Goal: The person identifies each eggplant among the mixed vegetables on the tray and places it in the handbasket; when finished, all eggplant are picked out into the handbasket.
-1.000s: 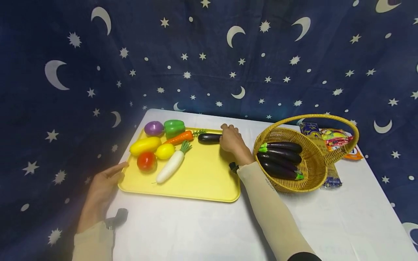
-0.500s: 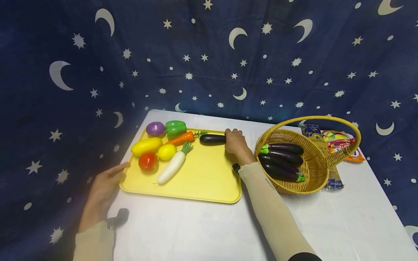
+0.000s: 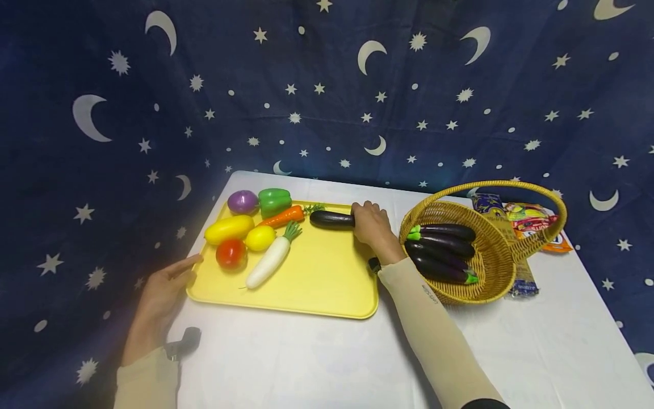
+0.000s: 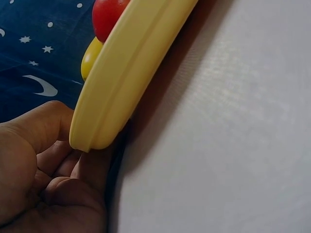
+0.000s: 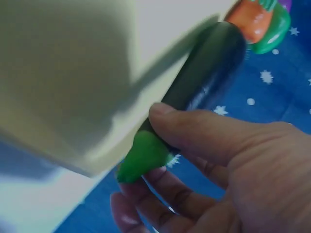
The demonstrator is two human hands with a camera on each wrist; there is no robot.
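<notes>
In the head view a yellow tray lies on the table, with my left hand at its left edge. The left wrist view has that hand's fingers bent about the tray's rim. At the tray's far right corner my right hand holds a dark eggplant by its stem end. The thumb presses on it near the green cap in the right wrist view, with fingers curled beneath. Left of the eggplant lie a carrot, white radish, lemon and tomato.
A wicker basket with a tall handle stands right of the tray and holds several eggplants. Behind it lie snack packets. A green pepper, purple vegetable and yellow oblong fruit crowd the tray's far left.
My right hand has shifted slightly right towards the eggplant's stem end, so more of the eggplant shows. The left hand stays at the tray's edge.
</notes>
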